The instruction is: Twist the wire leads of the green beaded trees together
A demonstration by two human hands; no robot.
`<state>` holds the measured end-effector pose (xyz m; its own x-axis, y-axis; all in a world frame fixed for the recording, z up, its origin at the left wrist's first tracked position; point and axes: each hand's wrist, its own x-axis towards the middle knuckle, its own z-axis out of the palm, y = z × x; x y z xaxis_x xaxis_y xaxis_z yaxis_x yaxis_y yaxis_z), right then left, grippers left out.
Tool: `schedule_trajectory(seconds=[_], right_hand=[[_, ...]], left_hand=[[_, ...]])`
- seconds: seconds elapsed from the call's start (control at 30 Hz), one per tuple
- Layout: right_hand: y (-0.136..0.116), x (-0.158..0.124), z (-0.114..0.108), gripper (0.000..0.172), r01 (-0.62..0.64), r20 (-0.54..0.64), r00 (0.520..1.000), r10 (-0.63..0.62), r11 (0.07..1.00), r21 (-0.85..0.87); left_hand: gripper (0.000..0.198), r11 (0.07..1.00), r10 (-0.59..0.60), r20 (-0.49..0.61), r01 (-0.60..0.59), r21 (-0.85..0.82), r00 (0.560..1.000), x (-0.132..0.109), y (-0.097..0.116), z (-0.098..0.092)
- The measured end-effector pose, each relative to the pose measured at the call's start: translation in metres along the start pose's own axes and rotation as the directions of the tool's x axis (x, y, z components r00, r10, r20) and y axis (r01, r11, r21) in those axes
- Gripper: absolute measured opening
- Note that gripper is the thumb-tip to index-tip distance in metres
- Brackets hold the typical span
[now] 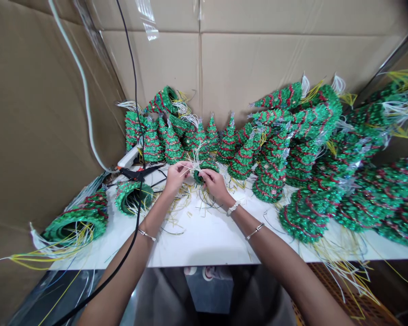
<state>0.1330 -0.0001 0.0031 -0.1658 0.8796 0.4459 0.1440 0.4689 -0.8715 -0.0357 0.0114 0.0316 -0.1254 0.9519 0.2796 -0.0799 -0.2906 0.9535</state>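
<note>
Thin white wires (pixel 197 159) fan out between my two hands, above the middle of the white table (pixel 204 240). Pinched fingers of my left hand (pixel 177 175) hold some of them from the left. From the right, my right hand (pixel 215 182) grips the same bunch, its thumb and fingers closed. Just behind the wires a small green tinsel Christmas tree (pixel 209 165) lies with its hollow base toward me; my hands partly cover it. Cut yellow and white wire bits (pixel 177 210) are scattered on the table around my hands.
Many tinsel trees with red garlands stand at the back and pile up on the right (pixel 313 208). Two lie at left, one a hollow-based tree (pixel 122 199). A black cable (pixel 136 90) hangs across my left arm. A white power strip (pixel 128 157) and cardboard walls (pixel 258 59) border the table.
</note>
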Motion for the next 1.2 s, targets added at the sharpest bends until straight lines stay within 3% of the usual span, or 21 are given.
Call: schedule_trajectory(seconds=[0.13, 0.4, 0.5, 0.67, 0.73, 0.83, 0.93, 1.03, 1.2], right_hand=[[0.001, 0.002, 0.001, 0.034, 0.01, 0.007, 1.0, -0.01, 1.0, -0.012], [-0.001, 0.003, 0.002, 0.03, 0.037, 0.016, 0.999, -0.036, 0.998, -0.057], [0.001, 0.003, 0.001, 0.029, 0.04, 0.01, 0.999, -0.039, 0.997, -0.061], [0.009, 0.002, -0.003, 0.03, 0.021, -0.04, 0.999, -0.024, 0.998, -0.063], [0.009, 0.002, -0.002, 0.029, 0.027, -0.047, 0.998, -0.03, 0.998, -0.063], [0.007, 0.002, 0.0, 0.026, 0.036, -0.052, 0.998, -0.039, 0.997, -0.067], [0.003, 0.002, 0.0, 0.025, 0.051, -0.065, 0.996, -0.056, 0.996, -0.077], [0.0, 0.001, -0.001, 0.025, 0.059, -0.061, 0.996, -0.065, 0.993, -0.101], [0.001, 0.001, -0.001, 0.026, 0.121, -0.047, 0.99, -0.132, 0.976, -0.183]], left_hand=[[0.025, 0.991, -0.08, -0.107, 0.067, -0.117, 0.991, 0.0, -0.006, 0.008], [0.028, 0.954, -0.148, -0.141, 0.103, -0.281, 0.979, -0.004, -0.006, 0.015], [0.028, 0.951, -0.15, -0.157, 0.099, -0.293, 0.976, -0.001, -0.005, 0.009], [0.035, 0.977, -0.006, -0.361, -0.071, -0.2, 0.933, 0.013, 0.002, -0.022], [0.037, 0.985, 0.027, -0.386, -0.09, -0.146, 0.922, 0.016, 0.005, -0.03], [0.037, 0.988, 0.114, -0.417, -0.146, -0.045, 0.902, 0.013, 0.01, -0.029], [0.034, 0.954, 0.3, -0.442, -0.277, 0.118, 0.845, 0.006, 0.018, -0.022], [0.029, 0.885, 0.459, -0.385, -0.373, 0.28, 0.801, -0.001, 0.029, -0.018], [0.018, 0.792, 0.524, -0.115, -0.433, 0.43, 0.844, -0.012, 0.039, -0.011]])
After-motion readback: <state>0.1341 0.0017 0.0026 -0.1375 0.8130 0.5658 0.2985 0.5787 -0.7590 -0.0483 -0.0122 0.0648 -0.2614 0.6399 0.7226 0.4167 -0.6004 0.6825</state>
